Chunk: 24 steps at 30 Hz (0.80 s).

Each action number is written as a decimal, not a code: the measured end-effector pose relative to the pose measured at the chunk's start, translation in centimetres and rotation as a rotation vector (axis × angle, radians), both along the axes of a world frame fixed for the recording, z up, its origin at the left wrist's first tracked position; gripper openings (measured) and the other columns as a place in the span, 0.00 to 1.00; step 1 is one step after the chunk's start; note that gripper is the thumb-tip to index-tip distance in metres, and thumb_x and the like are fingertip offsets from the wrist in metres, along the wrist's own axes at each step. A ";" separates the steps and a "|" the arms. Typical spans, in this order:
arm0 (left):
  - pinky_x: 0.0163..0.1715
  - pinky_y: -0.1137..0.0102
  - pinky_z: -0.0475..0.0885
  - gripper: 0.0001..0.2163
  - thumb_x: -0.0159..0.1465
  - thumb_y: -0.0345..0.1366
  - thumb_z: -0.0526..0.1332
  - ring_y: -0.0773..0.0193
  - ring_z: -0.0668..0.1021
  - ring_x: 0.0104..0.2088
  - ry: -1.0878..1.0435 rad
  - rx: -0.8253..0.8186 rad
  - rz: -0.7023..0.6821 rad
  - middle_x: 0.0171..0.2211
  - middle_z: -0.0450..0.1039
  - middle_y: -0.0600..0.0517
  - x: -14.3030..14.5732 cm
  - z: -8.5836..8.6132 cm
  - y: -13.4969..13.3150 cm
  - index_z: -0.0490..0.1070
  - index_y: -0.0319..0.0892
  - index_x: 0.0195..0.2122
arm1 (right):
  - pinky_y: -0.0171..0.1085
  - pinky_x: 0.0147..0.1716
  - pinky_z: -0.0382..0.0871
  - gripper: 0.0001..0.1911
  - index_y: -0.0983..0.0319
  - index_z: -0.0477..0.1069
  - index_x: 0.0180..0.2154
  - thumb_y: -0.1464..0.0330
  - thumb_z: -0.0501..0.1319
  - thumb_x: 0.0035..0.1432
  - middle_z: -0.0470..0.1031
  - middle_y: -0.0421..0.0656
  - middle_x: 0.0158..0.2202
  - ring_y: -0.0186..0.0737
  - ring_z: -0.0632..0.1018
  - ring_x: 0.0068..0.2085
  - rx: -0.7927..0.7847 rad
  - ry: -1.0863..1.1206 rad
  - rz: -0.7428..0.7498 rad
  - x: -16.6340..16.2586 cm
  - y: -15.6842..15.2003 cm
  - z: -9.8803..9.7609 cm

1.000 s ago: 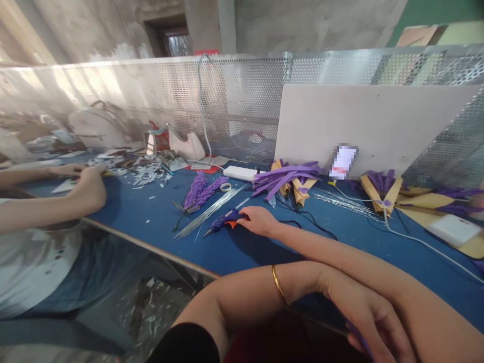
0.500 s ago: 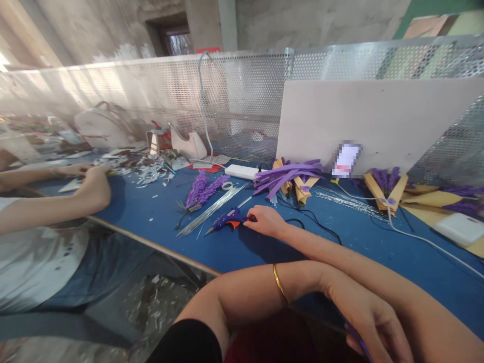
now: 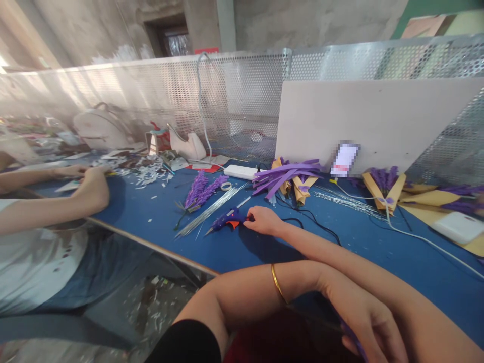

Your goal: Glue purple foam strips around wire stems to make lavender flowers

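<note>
My right hand (image 3: 265, 220) reaches across the blue table (image 3: 378, 252) and its fingers are closed on the rear of a blue and orange glue gun (image 3: 226, 220) lying on the table, nozzle pointing left. Its black cord (image 3: 313, 222) trails off to the right. My left arm, with a gold bangle (image 3: 278, 284), crosses under the right arm. My left hand (image 3: 368, 322) sits at the bottom right, fingers curled on a purple strip (image 3: 353, 340) that is mostly hidden.
Thin metal wires (image 3: 209, 210) and purple lavender sprigs (image 3: 201, 189) lie just left of the glue gun. Purple strips on tan paper cones (image 3: 287, 179) lie behind it. Another person's arm (image 3: 56, 201) rests at the left table edge. A perforated metal screen (image 3: 242, 101) closes the back.
My right hand slid slightly back along the glue gun, from over its handle to its rear end. My left hand stays low at the right.
</note>
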<state>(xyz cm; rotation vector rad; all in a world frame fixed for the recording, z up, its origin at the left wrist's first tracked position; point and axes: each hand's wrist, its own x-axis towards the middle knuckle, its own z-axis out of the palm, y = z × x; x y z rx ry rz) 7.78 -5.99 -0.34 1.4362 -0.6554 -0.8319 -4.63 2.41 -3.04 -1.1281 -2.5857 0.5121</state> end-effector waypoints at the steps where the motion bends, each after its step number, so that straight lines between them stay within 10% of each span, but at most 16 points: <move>1: 0.22 0.70 0.75 0.14 0.40 0.30 0.73 0.61 0.77 0.23 -0.010 -0.005 0.002 0.25 0.77 0.53 0.0 -0.1 0.1 0.82 0.44 0.31 | 0.35 0.34 0.64 0.10 0.64 0.74 0.34 0.65 0.61 0.52 0.77 0.47 0.35 0.42 0.77 0.37 -0.024 0.004 -0.001 -0.1 0.3 0.0; 9: 0.20 0.73 0.74 0.15 0.42 0.31 0.73 0.62 0.77 0.23 -0.201 -0.026 0.078 0.28 0.78 0.52 0.0 -1.1 0.7 0.81 0.41 0.34 | 0.29 0.29 0.68 0.09 0.65 0.73 0.38 0.67 0.58 0.58 0.78 0.41 0.28 0.32 0.78 0.28 -0.128 0.171 0.029 -0.1 1.9 1.0; 17: 0.15 0.78 0.68 0.11 0.44 0.38 0.72 0.66 0.75 0.20 -0.324 -0.157 0.401 0.22 0.74 0.54 -2.8 -2.4 -0.9 0.80 0.39 0.28 | 0.40 0.40 0.65 0.15 0.66 0.64 0.50 0.69 0.50 0.63 0.71 0.52 0.45 0.45 0.73 0.44 0.550 0.018 0.041 1.6 0.5 2.5; 24: 0.19 0.72 0.74 0.15 0.37 0.31 0.74 0.60 0.78 0.23 -0.076 0.027 0.064 0.25 0.78 0.51 0.2 -1.5 0.0 0.81 0.41 0.30 | 0.40 0.30 0.65 0.20 0.70 0.66 0.47 0.77 0.38 0.65 0.72 0.58 0.43 0.46 0.72 0.42 0.778 -0.283 0.274 0.5 -1.6 0.3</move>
